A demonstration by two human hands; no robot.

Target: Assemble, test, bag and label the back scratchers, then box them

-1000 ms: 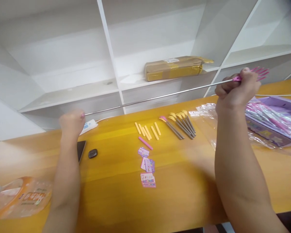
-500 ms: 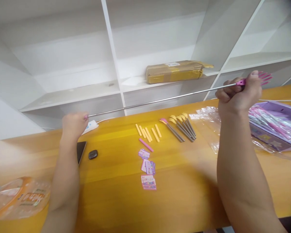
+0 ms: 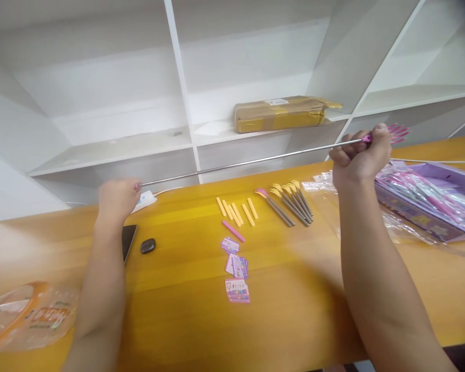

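Note:
A telescopic back scratcher (image 3: 248, 162) with a thin metal rod stretches between my hands above the table. My left hand (image 3: 118, 197) is closed in a fist round its pink handle end. Near the pink claw head, my right hand (image 3: 362, 155) grips the other end, with the pink tines sticking out beyond the thumb. On the table below lie several back scratchers with yellow heads (image 3: 292, 201) and a couple beside them, at least one with a pink head (image 3: 261, 193). Several loose yellow tubes (image 3: 234, 213) and one pink tube (image 3: 233, 231) are to their left.
Small printed cards (image 3: 237, 290) lie mid-table. A purple box (image 3: 445, 227) of wrapped pink items and clear plastic bags (image 3: 325, 183) are at right. At left are a black case (image 3: 148, 245), a dark tablet-like device (image 3: 129, 240) and a plastic jar (image 3: 31, 315). A taped carton (image 3: 281, 114) rests on the shelf.
My right hand has moved left with the claw head, and the span of rod between my hands is shorter. My left hand has stayed nearly still.

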